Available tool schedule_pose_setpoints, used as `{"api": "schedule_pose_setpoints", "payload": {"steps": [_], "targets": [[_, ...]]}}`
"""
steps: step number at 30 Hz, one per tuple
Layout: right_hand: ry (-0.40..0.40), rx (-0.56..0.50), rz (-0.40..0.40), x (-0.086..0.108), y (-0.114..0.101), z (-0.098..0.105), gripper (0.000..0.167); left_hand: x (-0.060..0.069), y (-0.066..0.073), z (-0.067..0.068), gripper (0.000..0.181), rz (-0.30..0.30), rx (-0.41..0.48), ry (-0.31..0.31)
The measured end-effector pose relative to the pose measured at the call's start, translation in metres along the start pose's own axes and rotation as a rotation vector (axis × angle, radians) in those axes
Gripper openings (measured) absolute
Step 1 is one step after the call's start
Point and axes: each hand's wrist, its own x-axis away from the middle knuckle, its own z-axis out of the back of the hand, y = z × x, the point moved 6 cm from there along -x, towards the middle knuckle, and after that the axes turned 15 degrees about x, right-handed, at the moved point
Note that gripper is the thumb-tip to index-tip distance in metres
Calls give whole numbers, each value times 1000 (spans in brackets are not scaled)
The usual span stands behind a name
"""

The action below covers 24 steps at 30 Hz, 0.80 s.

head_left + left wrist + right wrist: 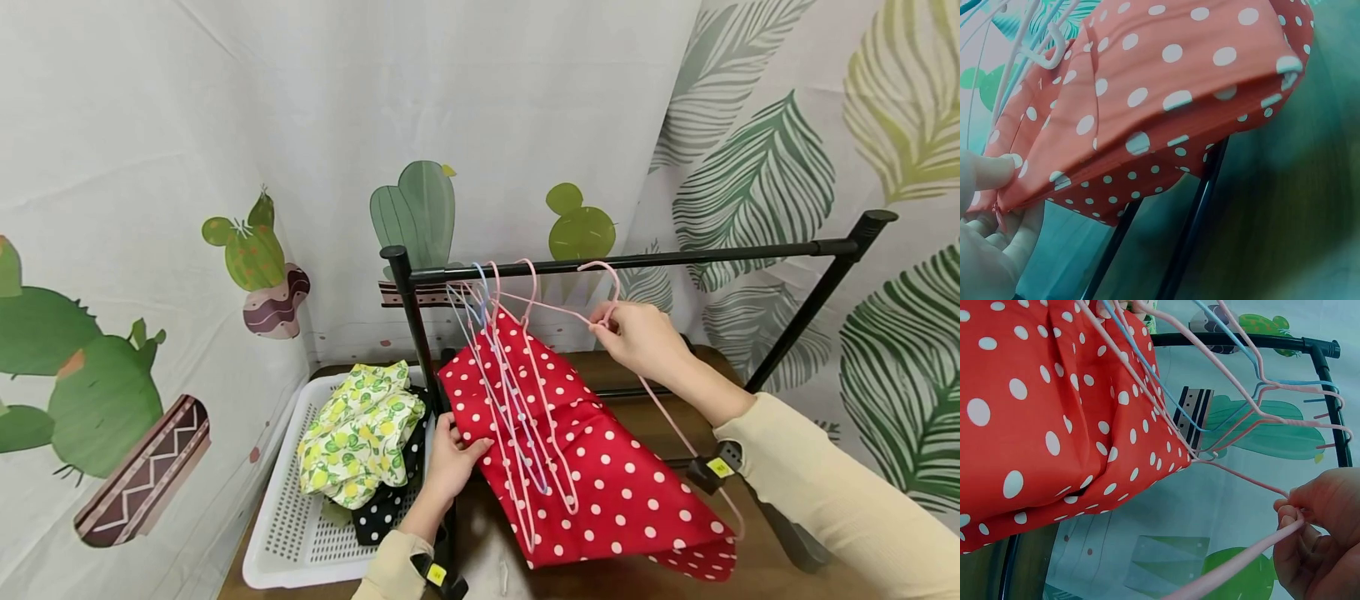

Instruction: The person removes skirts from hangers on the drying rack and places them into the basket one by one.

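My right hand (647, 335) pinches a pink clothes hanger (617, 287) at the base of its hook, just below the black rail. A red garment with white dots (615, 467) hangs aslant at this hanger, one of its corners by the hanger's left arm. With thumb and fingers, my left hand (452, 462) grips the garment's left edge; a small zip pull (1000, 219) shows there in the left wrist view. Several pink and blue hangers (534, 333) hang from the rail's left part, in front of the red cloth in the head view.
A black clothes rack (675, 259) stands on a brown wooden surface (720, 367). To its left, a white perforated basket (281, 508) holds a lemon-print garment (360, 433) and a black dotted one (378, 517). Printed curtains (510, 100) hang behind.
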Motion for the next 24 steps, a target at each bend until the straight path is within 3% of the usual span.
{"api": "schedule_pose_setpoints", "payload": {"steps": [5,10,17,24], "targets": [[21,5,3,0,2,-2,7,4,8,1,51,9,-22,-5],[21,8,-6,0,4,-3,8,16,28,-5,49,6,-36,-27],[26,24,-10,1,7,-4,8,12,15,-2,51,-41,-75,-46],[33,43,-26,5,14,-7,8,25,33,-7,48,-28,-73,-65]]}}
